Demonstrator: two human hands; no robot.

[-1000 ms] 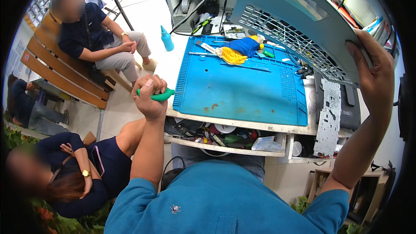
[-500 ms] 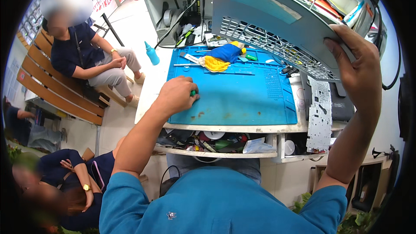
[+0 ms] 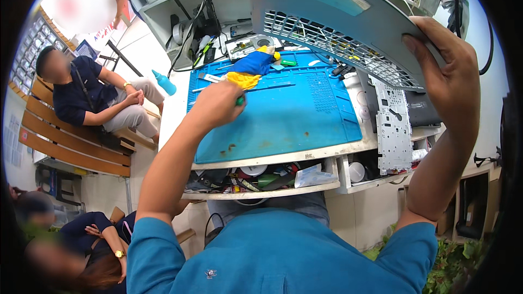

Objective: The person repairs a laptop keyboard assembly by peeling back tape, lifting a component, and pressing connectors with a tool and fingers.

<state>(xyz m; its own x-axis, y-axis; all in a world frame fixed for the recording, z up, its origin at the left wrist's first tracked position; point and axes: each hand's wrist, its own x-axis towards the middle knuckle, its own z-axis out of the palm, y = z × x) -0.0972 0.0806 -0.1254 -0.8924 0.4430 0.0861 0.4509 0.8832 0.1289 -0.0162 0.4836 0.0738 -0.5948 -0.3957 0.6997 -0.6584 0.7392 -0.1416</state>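
Note:
My right hand [image 3: 450, 71] grips the corner of a grey laptop palm-rest cover [image 3: 327, 16], thumb on its face. The cover is held up on edge above the far right of the desk, its grid of key openings along the lower side. My left hand [image 3: 215, 103] is closed over the left part of a blue work mat [image 3: 272, 122]. A small green object [image 3: 240, 100] pokes out of its fist; the rest is hidden by the fingers. Just beyond that hand lies a blue and yellow cloth [image 3: 253, 65].
A perforated metal plate [image 3: 393, 130] leans over the desk's right edge, by a dark laptop part [image 3: 422, 111]. A blue squeeze bottle [image 3: 164, 83] stands at the left edge. An open, cluttered drawer [image 3: 267, 191] sits below. A person [image 3: 87, 87] sits on a bench at left.
My left hand has moved away from me across the mat, closer to the cloth, with the green object still in it. The view has turned slightly. My right hand still holds the cover up.

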